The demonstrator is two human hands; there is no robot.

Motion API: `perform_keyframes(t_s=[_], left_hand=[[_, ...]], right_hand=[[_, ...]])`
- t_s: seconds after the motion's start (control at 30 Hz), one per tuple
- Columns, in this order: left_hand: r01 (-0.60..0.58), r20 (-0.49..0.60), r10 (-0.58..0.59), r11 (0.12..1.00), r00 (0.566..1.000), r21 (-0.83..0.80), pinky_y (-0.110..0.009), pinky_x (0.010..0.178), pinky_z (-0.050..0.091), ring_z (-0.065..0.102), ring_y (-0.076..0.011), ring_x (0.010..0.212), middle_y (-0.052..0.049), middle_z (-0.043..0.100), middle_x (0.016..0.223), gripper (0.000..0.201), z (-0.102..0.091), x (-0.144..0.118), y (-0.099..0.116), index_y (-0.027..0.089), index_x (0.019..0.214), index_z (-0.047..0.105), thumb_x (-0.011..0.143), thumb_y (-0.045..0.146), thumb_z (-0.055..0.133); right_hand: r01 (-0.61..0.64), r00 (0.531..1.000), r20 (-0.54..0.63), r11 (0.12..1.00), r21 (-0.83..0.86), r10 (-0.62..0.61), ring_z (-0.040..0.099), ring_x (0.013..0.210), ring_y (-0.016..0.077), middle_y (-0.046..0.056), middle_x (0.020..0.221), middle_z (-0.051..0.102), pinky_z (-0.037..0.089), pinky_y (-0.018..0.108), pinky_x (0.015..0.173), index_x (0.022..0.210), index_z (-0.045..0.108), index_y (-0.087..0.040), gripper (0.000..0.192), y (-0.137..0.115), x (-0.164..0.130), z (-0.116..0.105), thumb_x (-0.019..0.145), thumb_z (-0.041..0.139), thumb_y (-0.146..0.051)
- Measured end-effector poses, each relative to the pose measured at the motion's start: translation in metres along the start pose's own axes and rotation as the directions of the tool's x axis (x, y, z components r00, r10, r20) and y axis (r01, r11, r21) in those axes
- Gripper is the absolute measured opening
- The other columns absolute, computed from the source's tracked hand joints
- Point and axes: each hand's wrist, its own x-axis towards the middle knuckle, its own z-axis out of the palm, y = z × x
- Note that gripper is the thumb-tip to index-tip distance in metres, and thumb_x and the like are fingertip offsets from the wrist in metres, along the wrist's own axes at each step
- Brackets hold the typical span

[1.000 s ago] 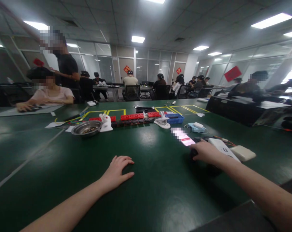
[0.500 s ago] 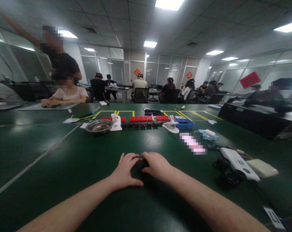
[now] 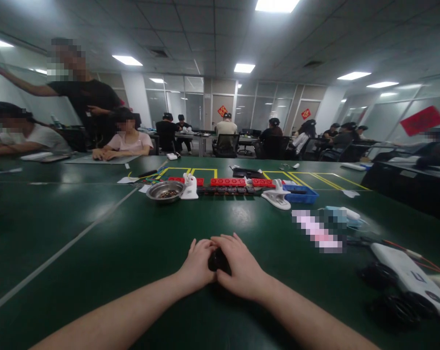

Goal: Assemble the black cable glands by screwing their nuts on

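View from head cam over a dark green table (image 3: 96, 253) in a busy open office. Both forearms reach fwd and meet at centre. Left hand (image 3: 198, 265) and right hand (image 3: 241, 267) are cupped together around a small black object (image 3: 217, 260), fingers curled loosely over it, thumbs touching; only a dark sliver shows between the palms, so can't tell what it is. The object sits on the table, between the two hands, nearest edge of the scene.

Taking the small black object as landmark: well beyond it, a metal bowl (image 3: 166, 190) w/ small dark bits inside, a white clamp-like tool (image 3: 189, 187) just right of the bowl, then a row of red and black blocks (image 3: 237, 183) running right, another white clip (image 3: 277, 198) and a blue tray (image 3: 300, 193). To the object's right, near the table edge, a white device (image 3: 409, 278) w/ black round parts and cables.

Other people sit at tables further back; one stands at far left, arm out.

Progress, as a judgement: the object is gathered and enclosed in both hands, so pickup seems done; nothing yet done w/ the bowl, blocks or tray.
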Motion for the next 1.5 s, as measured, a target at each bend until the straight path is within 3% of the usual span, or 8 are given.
perform_keyframes(t_s=[0.2,0.33,0.5,0.67,0.87,1.07,1.2,1.5], left_hand=[[0.001,0.024,-0.001,1.0,1.0,0.003,-0.052,0.1,0.012,0.042,-0.025,0.108,-0.006,0.052,0.11,0.045,-0.005,-0.001,0.004,0.021,0.101,0.053,0.057,0.027,0.061],[0.01,-0.002,-0.01,1.0,1.0,-0.007,-0.052,0.1,0.013,0.043,-0.0255,0.108,-0.006,0.052,0.109,0.043,-0.003,-0.001,0.004,0.02,0.101,0.054,0.059,0.029,0.06],[-0.021,0.026,0.021,1.0,0.999,0.009,-0.052,0.1,0.014,0.042,-0.0255,0.109,-0.007,0.051,0.111,0.044,-0.002,-0.001,0.002,0.02,0.101,0.053,0.059,0.03,0.061],[-0.002,-0.006,0.002,1.0,1.0,0.021,-0.051,0.1,0.014,0.041,-0.0256,0.11,-0.007,0.051,0.111,0.047,-0.002,-0.002,0.003,0.02,0.104,0.051,0.058,0.026,0.06],[-0.015,0.014,0.015,1.0,1.0,0.019,-0.051,0.1,0.013,0.041,-0.0249,0.11,-0.007,0.051,0.111,0.046,-0.003,-0.003,0.003,0.022,0.102,0.052,0.058,0.032,0.061],[-0.001,0.007,0.001,1.0,1.0,0.023,-0.05,0.101,0.014,0.042,-0.0241,0.109,-0.006,0.052,0.111,0.043,-0.004,-0.003,0.005,0.021,0.103,0.052,0.06,0.025,0.058],[-0.013,0.034,0.013,1.0,0.999,0.009,-0.051,0.1,0.013,0.042,-0.0253,0.109,-0.007,0.051,0.111,0.044,-0.006,-0.003,0.006,0.021,0.102,0.053,0.059,0.03,0.06],[-0.001,0.035,0.0,1.0,0.999,0.02,-0.05,0.1,0.015,0.042,-0.0254,0.11,-0.007,0.051,0.112,0.045,-0.006,-0.003,0.007,0.02,0.103,0.051,0.059,0.029,0.059]], right_hand=[[-0.074,0.994,-0.088,0.997,-0.02,0.072,0.048,0.088,0.0223,0.008,0.093,0.056,0.035,0.041,0.086,0.098,0.049,-0.015,0.034,0.003,-0.004,0.009,0.066,0.053,-0.021],[0.02,0.992,-0.126,1.0,0.015,-0.018,0.041,0.104,0.0227,0.008,0.11,0.049,0.02,0.044,0.098,0.113,0.04,-0.016,0.052,0.001,-0.007,0.014,0.062,0.051,-0.017],[-0.104,0.97,-0.219,0.994,0.025,0.107,0.046,0.093,0.0244,0.01,0.098,0.053,0.035,0.043,0.085,0.105,0.045,-0.015,0.047,0.006,-0.007,0.021,0.063,0.06,-0.029],[0.028,0.981,-0.194,0.997,0.078,-0.013,0.043,0.104,0.0223,0.009,0.109,0.05,0.024,0.045,0.097,0.115,0.036,-0.017,0.055,0.012,-0.008,0.021,0.062,0.051,-0.015],[-0.151,0.957,-0.244,0.988,0.044,0.157,0.047,0.094,0.025,0.01,0.098,0.054,0.035,0.044,0.085,0.107,0.044,-0.014,0.051,0.009,-0.007,0.024,0.062,0.06,-0.03],[-0.059,0.975,-0.211,0.997,0.047,0.067,0.041,0.107,0.0239,0.009,0.112,0.049,0.017,0.048,0.099,0.117,0.035,-0.016,0.058,0.005,-0.009,0.023,0.062,0.054,-0.02],[-0.148,0.96,-0.229,0.986,0.076,0.161,0.047,0.097,0.0246,0.01,0.102,0.053,0.032,0.045,0.089,0.112,0.04,-0.015,0.055,0.007,-0.008,0.024,0.062,0.059,-0.028],[-0.132,0.967,-0.204,0.985,0.109,0.153,0.046,0.098,0.0242,0.01,0.103,0.052,0.034,0.043,0.089,0.112,0.04,-0.015,0.056,0.009,-0.008,0.023,0.062,0.061,-0.029]])
